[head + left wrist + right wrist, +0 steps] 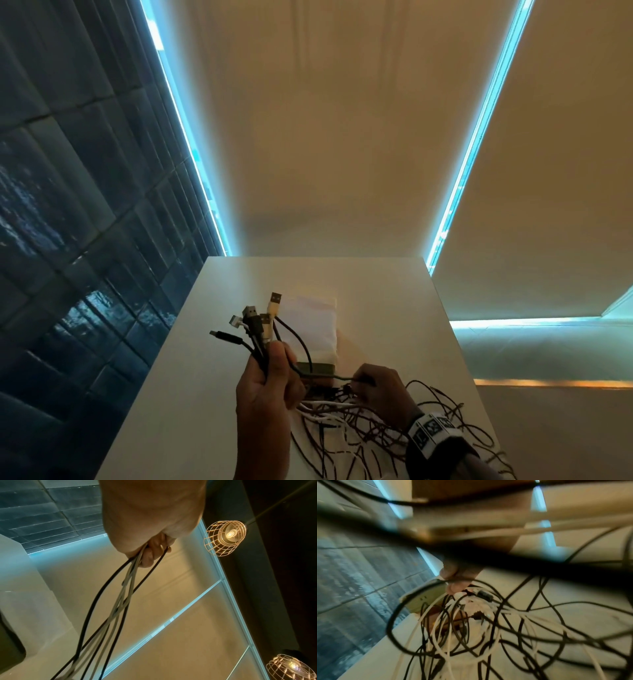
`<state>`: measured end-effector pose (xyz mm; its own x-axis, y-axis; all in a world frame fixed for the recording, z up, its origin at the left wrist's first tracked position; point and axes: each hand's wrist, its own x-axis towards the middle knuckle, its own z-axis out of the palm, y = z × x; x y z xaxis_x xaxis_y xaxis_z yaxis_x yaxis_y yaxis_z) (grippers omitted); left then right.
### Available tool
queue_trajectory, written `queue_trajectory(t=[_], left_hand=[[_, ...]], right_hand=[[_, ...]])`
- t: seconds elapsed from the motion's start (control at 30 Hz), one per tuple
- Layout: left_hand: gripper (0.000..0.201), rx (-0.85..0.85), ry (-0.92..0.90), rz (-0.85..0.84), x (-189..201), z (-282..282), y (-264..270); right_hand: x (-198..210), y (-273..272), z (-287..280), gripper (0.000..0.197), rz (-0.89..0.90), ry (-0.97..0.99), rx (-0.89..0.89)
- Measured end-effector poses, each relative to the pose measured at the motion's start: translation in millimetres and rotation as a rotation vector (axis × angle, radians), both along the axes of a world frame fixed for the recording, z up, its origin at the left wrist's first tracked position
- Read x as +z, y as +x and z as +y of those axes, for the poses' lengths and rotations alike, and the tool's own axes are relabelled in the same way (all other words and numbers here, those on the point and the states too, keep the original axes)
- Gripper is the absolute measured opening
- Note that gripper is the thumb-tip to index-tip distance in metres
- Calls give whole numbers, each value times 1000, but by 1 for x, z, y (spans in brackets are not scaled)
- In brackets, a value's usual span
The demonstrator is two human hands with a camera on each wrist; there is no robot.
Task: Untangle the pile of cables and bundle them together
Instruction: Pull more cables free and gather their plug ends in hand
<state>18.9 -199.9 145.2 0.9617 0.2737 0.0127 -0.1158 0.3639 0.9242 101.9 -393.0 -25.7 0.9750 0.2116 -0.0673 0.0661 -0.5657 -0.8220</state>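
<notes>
Two hands work a tangle of black and white cables over a pale table.

Furthest left, the left hand [265,387] is fisted round a bunch of cable ends [255,327] — plugs fanned upward above the fist. Right of it, the right hand [380,389] pinches a single dark cable [329,377] between fingertips, stretched across from the left fist. Beneath and to the right, the loose cable pile [394,435] sprawls on the table [394,308] — behind the hands lies a white packet [317,325].

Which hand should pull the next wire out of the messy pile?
Probably the right hand. It sits at the tangled pile and already pinches a dark cable. The left hand is full, gripping the gathered cable ends upright.
</notes>
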Motion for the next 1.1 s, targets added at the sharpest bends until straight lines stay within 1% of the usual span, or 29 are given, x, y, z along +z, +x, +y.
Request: queue_trajectory(t=[0.13, 0.23, 0.3, 0.33, 0.43, 0.57, 0.6, 0.7, 0.8, 0.87, 0.93, 0.97, 1.03, 1.1], left_hand=[[34, 49, -9, 3, 1, 3, 1], [31, 79, 15, 45, -6, 4, 5], [28, 80, 66, 92, -15, 5, 8], [27, 73, 99, 113, -19, 4, 10], [24, 56, 213, 144, -31, 2, 14], [10, 54, 355, 186, -41, -3, 19], [10, 49, 380, 186, -41, -5, 19], [10, 49, 445, 136, -38, -8, 19], [11, 10, 446, 137, -38, -11, 18], [16, -36, 367, 169, -40, -10, 18], [19, -105, 284, 178, -40, -8, 16], [23, -134, 293, 166, -40, -7, 15], [29, -176, 340, 141, -41, -5, 13], [27, -180, 332, 142, -41, -4, 13]], right_hand=[[-13, 2, -1, 22, 125, 157, -172], [-2, 4, 6, 17, 138, 250, -218], [10, 5, 12, 18, 125, 317, -213], [15, 6, 15, 20, 97, 316, -200], [31, 6, 21, 23, -60, 245, -134], [57, -2, 31, 18, -192, 300, 55], [64, -5, 34, 18, -209, 310, 105], [84, -13, 40, 25, -212, 319, 258], [99, -18, 46, 14, -208, 316, 411], [103, -16, 49, 14, -235, 316, 433], [99, -12, 49, 20, -263, 341, 397], [97, -11, 49, 20, -275, 354, 388], [94, -11, 49, 19, -295, 322, 392], [93, -13, 51, 28, -310, 296, 388]])
